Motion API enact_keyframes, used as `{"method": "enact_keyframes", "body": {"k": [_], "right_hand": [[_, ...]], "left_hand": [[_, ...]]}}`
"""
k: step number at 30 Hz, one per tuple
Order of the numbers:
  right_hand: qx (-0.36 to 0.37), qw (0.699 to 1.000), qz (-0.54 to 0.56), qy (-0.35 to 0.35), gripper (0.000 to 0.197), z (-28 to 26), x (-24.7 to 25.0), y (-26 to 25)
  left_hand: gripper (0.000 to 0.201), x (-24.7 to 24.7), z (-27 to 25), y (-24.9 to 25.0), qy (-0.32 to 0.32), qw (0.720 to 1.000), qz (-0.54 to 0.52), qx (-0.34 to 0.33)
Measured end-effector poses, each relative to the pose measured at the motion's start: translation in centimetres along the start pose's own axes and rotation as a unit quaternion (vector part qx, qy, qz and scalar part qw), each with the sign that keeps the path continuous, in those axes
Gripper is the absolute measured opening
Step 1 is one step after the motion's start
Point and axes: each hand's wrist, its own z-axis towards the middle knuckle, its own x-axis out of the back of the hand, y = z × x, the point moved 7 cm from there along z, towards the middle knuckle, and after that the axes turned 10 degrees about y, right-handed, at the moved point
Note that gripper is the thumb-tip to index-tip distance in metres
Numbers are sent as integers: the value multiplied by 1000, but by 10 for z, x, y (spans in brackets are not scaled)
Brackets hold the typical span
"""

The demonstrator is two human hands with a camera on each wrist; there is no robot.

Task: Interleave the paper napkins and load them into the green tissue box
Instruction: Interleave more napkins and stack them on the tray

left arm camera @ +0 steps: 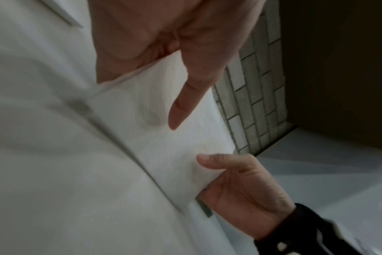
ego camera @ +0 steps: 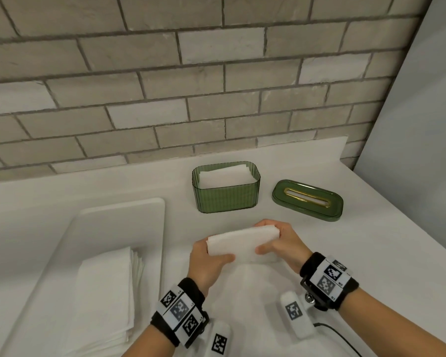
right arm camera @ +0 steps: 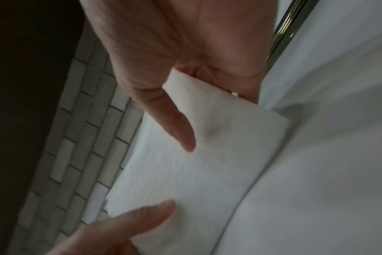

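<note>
I hold a folded wad of white paper napkins [ego camera: 242,244] between both hands, above the white counter [ego camera: 319,240] and a little nearer to me than the green tissue box [ego camera: 227,199]. My left hand [ego camera: 206,261] grips the left end, thumb [left arm camera: 185,107] lying across the top face and the other fingers curled underneath. My right hand [ego camera: 281,243] pinches the right end the same way, thumb [right arm camera: 177,124] on top and the fingers wrapped round the far edge. The wad sits tilted, its right end farther from me than its left. The box stands open against the grey brick wall [ego camera: 165,86], with white napkins already lying inside it, below the rim. Its green lid [ego camera: 308,200], with a gold-edged slot, lies flat on the counter just to the right of the box, not touching it. To my left a white tray [ego camera: 129,222] carries a stack of spare napkins [ego camera: 106,297], well apart from my hands.
</note>
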Motion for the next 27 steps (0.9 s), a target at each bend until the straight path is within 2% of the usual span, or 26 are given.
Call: {"method": "enact_keyframes", "body": {"k": [3, 5, 8, 11, 13, 16, 19, 23, 27], "right_hand": [[-34, 996, -78, -16, 56, 0, 3, 20], [-22, 996, -83, -2, 46, 2, 7, 13], [-36, 999, -3, -14, 30, 2, 7, -4], [-75, 993, 80, -36, 27, -2, 3, -14], [-59, 995, 77, -35, 30, -3, 3, -16], [4, 998, 55, -12, 35, -5, 3, -23], [29, 999, 29, -10, 25, -5, -2, -18], [22, 999, -26, 9, 29, 1, -3, 1], [8, 997, -71, -7, 38, 6, -3, 7]], "left_hand": [[31, 2, -1, -14, -21, 998, 45, 37], [20, 3, 0, -9, -23, 999, 37, 29], [20, 4, 0, 11, -23, 999, -41, 23], [28, 0, -4, 18, -48, 990, -119, 63], [28, -1, -7, 18, -48, 987, -139, 70], [20, 4, -8, 24, -9, 994, -106, 19], [25, 5, -6, 18, 22, 998, -64, -4], [31, 1, -5, 0, 14, 999, -30, 26], [42, 6, 6, -11, 14, 998, 22, 62]]}}
